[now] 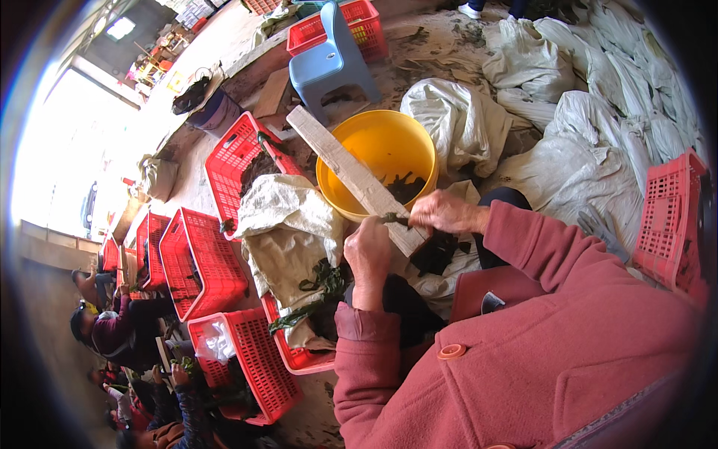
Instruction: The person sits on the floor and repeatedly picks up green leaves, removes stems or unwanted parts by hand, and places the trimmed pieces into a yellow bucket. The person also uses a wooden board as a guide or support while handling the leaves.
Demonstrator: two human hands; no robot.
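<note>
We think the work is part way done, and we can't tell just how far; a few dark scraps [404,188] lie at the bottom of the yellow tub [378,142], so it looks to us as if some bits have been dealt with; a lot seems to be left, since long green strands [325,280] lie on the pale sack [288,202] beside the tub, and a dark clump [435,254] sits near the close end of the wooden board [344,166]; that board lies across the tub, and one small green strip [393,218] is at its near end, between our two hands; we can't tell if the strip touches the wood; our left hand [366,253] is curled up tight, with the left end of the strip at its fingertips; our right hand [450,213] is bent shut too, and it looks to be pinching the other end; some of our fingers are hidden, so we can't see just how each one grips
</note>
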